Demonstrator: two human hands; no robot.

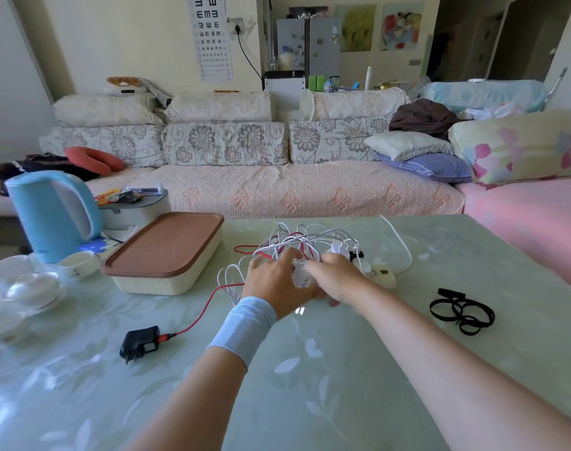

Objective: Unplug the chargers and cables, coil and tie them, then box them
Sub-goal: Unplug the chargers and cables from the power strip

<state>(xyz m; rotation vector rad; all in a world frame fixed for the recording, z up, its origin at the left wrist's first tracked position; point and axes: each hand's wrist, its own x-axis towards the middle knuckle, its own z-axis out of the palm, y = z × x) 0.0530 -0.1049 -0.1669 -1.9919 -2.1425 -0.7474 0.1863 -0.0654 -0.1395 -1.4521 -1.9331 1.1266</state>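
Unplugging stage: cable tangle (297, 239), white + red leads, heaped mid-counter over the far end of a power strip (383, 277). White plug (337, 247) + black plug (357, 254) look seated in it.
L grip (272, 276): on tangle's near-left side, fingers bent into the leads. Clenched on smth or just resting, can't tell.
R grip (337, 273): just beside L, fingers pointing left at a white piece (302, 282) btwn the two. Hold unclear, blurred.
Key relation: strip's long axis runs near-right to far-left. Plugs sit just beyond R grip's knuckles, so R is nearer and L is better placed to steady the leads.
Out already: black charger (141, 343) w/ red lead (196, 315), near-left on counter (310, 385), well apart from both.
Outward: black ties (461, 310) to the right; box (167, 252) to the left, lid on; blue kettle (53, 213) beyond it.
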